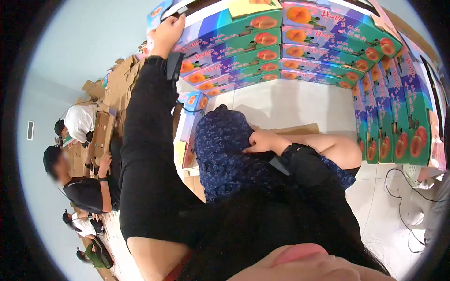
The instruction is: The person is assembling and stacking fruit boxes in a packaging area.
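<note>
My left arm stretches up to the far left, where my left hand [167,35] is closed at the top edge of the left stack of colourful fruit cartons [253,46]. A small dark item with a grey end [182,10] shows at its fingertips; its kind is unclear. My right hand [268,142] rests with bent fingers on the dark blue patterned cloth [225,145] over my lap. What lies under those fingers, if anything, is hidden. Both forearms wear black sleeves, with a dark device strapped at the left wrist [174,65].
More fruit cartons [323,44] are stacked ahead, and others [398,107] curve round the right. One low carton [187,131] stands left of my knee. Flattened cardboard [123,82] piles up at the left, near several people, one holding a brown box [101,136]. A black cable [398,196] trails at right.
</note>
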The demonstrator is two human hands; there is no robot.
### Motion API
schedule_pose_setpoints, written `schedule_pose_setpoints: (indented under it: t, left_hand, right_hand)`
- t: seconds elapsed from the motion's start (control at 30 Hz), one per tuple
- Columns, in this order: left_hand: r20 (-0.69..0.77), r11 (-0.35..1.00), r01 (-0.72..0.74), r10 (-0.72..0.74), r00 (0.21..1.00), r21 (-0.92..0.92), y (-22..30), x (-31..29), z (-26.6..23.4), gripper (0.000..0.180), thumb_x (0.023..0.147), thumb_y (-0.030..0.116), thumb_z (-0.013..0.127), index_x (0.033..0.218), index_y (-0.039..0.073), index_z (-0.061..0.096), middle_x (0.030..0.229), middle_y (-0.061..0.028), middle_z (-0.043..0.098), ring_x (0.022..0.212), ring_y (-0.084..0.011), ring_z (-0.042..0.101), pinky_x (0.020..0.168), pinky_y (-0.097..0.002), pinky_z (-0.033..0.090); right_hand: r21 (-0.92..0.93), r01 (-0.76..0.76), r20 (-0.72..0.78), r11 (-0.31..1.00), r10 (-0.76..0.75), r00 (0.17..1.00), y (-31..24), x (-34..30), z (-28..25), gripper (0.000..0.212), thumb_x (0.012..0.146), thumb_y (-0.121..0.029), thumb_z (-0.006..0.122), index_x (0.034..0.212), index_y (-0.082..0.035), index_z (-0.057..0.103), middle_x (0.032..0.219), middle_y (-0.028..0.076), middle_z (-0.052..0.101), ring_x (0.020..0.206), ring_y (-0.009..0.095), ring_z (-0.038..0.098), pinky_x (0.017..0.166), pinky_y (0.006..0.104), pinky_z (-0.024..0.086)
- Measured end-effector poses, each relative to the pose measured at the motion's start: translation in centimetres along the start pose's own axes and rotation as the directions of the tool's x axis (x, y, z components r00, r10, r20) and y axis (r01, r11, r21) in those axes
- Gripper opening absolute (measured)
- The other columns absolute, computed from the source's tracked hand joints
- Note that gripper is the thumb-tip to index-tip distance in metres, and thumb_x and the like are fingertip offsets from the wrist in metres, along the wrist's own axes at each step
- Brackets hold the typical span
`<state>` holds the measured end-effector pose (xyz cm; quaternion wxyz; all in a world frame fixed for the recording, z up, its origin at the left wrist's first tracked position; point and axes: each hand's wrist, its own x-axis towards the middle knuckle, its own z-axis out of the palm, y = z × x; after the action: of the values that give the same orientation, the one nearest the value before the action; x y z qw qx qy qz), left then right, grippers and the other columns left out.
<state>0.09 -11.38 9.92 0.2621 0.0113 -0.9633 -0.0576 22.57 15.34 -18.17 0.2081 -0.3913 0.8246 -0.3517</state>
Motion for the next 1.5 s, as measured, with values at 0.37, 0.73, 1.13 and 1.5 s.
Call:
schedule_pose_setpoints:
  t: [0.37, 0.73, 1.13, 1.5]
  left_hand:
    - [-0.198, 0.929, 0.354, -0.369, 0.908, -0.110, -7.3, -21.1, -8.1, 0.046, 0.081, 0.050, 0.067, 0.079, 0.004, 0.071, 0.067, -0.0090, 0.066, 0.068, -0.0180, 0.062, 0.074, -0.0311, 0.043]
    - [-0.167, 0.616, 0.783, -0.783, 0.599, -0.084, -19.2, -36.9, -6.9, 0.061, 0.086, 0.057, 0.057, 0.063, 0.000, 0.061, 0.053, -0.0053, 0.052, 0.054, -0.0125, 0.047, 0.053, -0.0323, 0.037]
    - [-0.072, 0.478, 0.874, -0.872, 0.484, 0.084, -23.7, -35.9, 8.6, 0.053, 0.082, 0.055, 0.048, 0.099, 0.010, 0.072, 0.104, -0.0167, 0.069, 0.102, -0.0356, 0.063, 0.098, -0.0553, 0.031]
    - [-0.046, 0.448, 0.889, -0.890, 0.454, 0.095, -18.5, -35.2, 7.0, 0.052, 0.085, 0.055, 0.047, 0.102, 0.013, 0.071, 0.103, -0.0141, 0.070, 0.103, -0.0326, 0.063, 0.103, -0.0558, 0.018]
  right_hand:
    - [0.050, -0.093, 0.062, 0.994, 0.090, 0.994, -1.0, -0.4, -0.9, 0.052, 0.074, -0.053, 0.069, 0.061, -0.004, 0.062, 0.063, 0.015, 0.061, 0.062, 0.034, 0.059, 0.060, 0.0424, 0.047]
    - [0.099, -0.155, 0.099, 0.983, 0.145, 0.984, -1.0, -0.3, -0.5, 0.048, 0.077, -0.046, 0.072, 0.057, -0.005, 0.058, 0.053, 0.009, 0.052, 0.052, 0.021, 0.050, 0.054, 0.0345, 0.040]
    - [0.179, -0.166, 0.030, 0.970, 0.163, 0.986, -1.0, -0.5, -0.2, 0.049, 0.076, -0.042, 0.076, 0.054, -0.005, 0.054, 0.049, 0.004, 0.046, 0.049, 0.014, 0.043, 0.050, 0.0309, 0.036]
    - [0.138, -0.160, 0.040, 0.977, 0.156, 0.987, -1.2, -0.6, -0.6, 0.052, 0.076, -0.047, 0.074, 0.053, -0.005, 0.054, 0.049, 0.006, 0.048, 0.049, 0.017, 0.045, 0.051, 0.0320, 0.037]
